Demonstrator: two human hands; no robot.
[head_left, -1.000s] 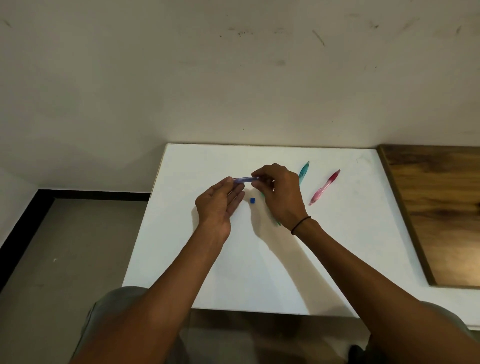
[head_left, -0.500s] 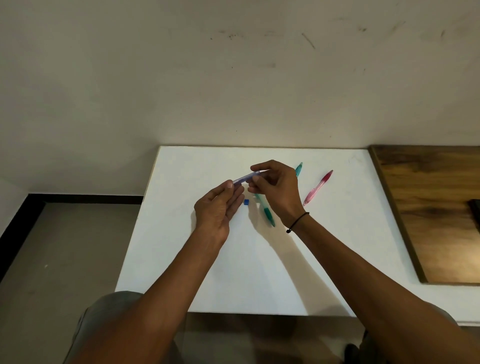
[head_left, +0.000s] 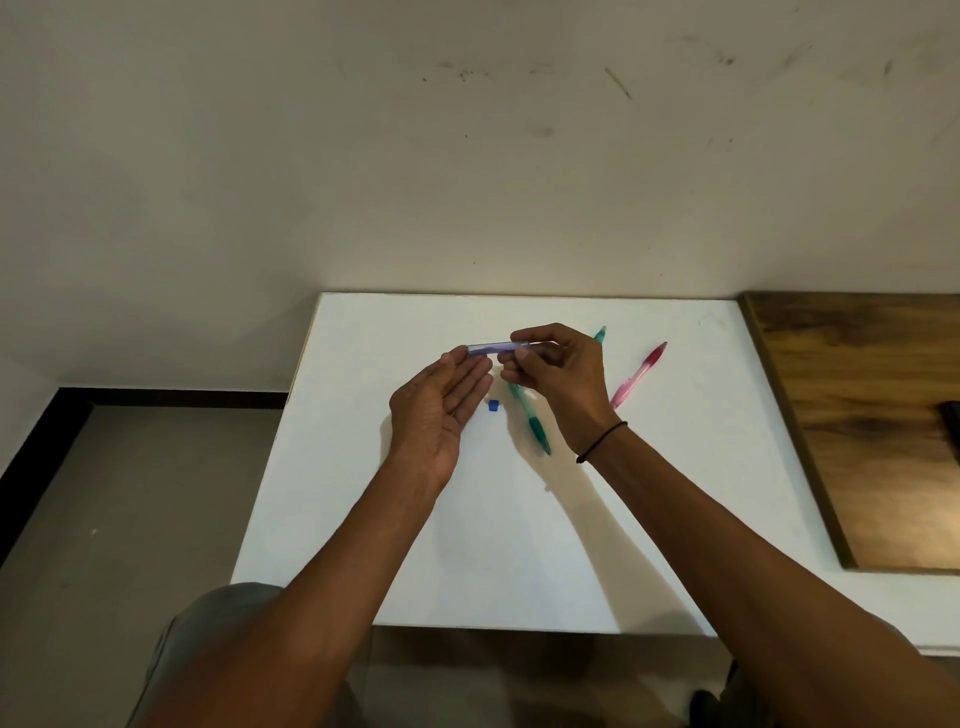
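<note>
My right hand (head_left: 561, 379) pinches a translucent purple-blue pen barrel (head_left: 493, 348) and holds it level above the white table (head_left: 363, 519). My left hand (head_left: 441, 405) is beside it, palm turned up, fingers straight, with the fingertips at the barrel's left end. A small blue cap piece (head_left: 493, 406) lies on the table below the hands. A green pen (head_left: 532, 421) lies partly under my right hand. A second teal pen tip (head_left: 600, 333) shows behind that hand.
A pink pen (head_left: 639, 375) lies on the table right of my right hand. A dark wooden surface (head_left: 857, 415) adjoins the table on the right, with a black object (head_left: 950, 415) at the frame edge. Wall behind, grey floor to the left.
My left hand has opened out, palm up, and let go of the barrel's left end. My right hand has lifted the barrel slightly and holds it level; the green pen below is now more exposed.
</note>
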